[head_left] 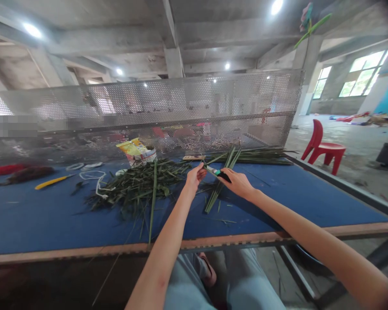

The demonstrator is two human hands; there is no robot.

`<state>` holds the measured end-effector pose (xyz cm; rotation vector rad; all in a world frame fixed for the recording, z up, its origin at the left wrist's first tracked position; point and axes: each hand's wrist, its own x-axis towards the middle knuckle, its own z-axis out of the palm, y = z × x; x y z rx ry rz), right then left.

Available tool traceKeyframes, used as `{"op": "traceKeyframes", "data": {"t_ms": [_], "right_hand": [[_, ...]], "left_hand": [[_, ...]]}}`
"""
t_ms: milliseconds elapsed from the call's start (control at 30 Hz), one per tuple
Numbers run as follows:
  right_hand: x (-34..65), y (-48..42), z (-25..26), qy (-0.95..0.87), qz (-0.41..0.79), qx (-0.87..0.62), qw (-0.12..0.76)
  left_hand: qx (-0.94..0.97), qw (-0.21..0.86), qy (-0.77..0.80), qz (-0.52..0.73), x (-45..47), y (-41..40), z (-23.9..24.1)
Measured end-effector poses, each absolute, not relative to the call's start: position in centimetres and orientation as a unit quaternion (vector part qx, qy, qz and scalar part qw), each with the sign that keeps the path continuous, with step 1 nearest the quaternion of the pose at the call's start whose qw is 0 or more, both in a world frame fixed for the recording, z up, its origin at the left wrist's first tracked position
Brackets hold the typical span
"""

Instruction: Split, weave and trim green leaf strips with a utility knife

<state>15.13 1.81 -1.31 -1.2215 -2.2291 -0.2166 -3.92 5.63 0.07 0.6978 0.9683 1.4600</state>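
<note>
My right hand (pixel 239 183) is closed around a cutter knife (pixel 217 172) with a black and teal handle, its pale blade end pointing left. Just left of the blade, my left hand (pixel 195 175) pinches a thin green leaf strip (pixel 208 165). The strip meets the blade end between the two hands; whether it is being cut I cannot tell. Beneath the knife, a small bundle of long green strips (pixel 215 198) lies slanted on the blue table (pixel 261 211). To the left of my left hand is a loose heap of cut green leaf pieces (pixel 142 183).
Long green stalks (pixel 261 156) lie along the back right. Behind the heap stands a white tub (pixel 145 156) with a yellow packet (pixel 131 146). White cord (pixel 98 183) and a yellow-handled tool (pixel 53 182) lie left. A perforated metal screen (pixel 187 101) closes the back; a red chair (pixel 326 148) stands right.
</note>
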Motion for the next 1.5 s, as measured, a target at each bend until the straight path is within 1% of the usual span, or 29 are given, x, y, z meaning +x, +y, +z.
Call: {"op": "traceKeyframes", "data": {"t_ms": [367, 633, 900, 1067, 1500], "right_hand": [[15.1, 1.6, -1.1, -0.836, -0.108, -0.466, 0.268], [15.1, 1.6, -0.8, -0.828, -0.147, -0.498, 0.212], [15.0, 1.6, -0.8, -0.819, -0.164, -0.513, 0.201], [14.9, 1.7, -1.0, -0.822, -0.168, -0.510, 0.190], [14.9, 1.9, -1.1, -0.812, -0.164, -0.519, 0.212]], "left_hand": [[0.381, 0.540, 0.414, 0.625, -4.2, 5.9, -0.8], [0.467, 0.482, 0.444, 0.593, -4.2, 5.9, -1.0], [0.452, 0.526, 0.417, 0.587, -4.1, 5.4, -0.8], [0.434, 0.524, 0.433, 0.592, -4.0, 5.3, -0.9], [0.384, 0.579, 0.378, 0.612, -4.0, 6.0, -1.5]]}}
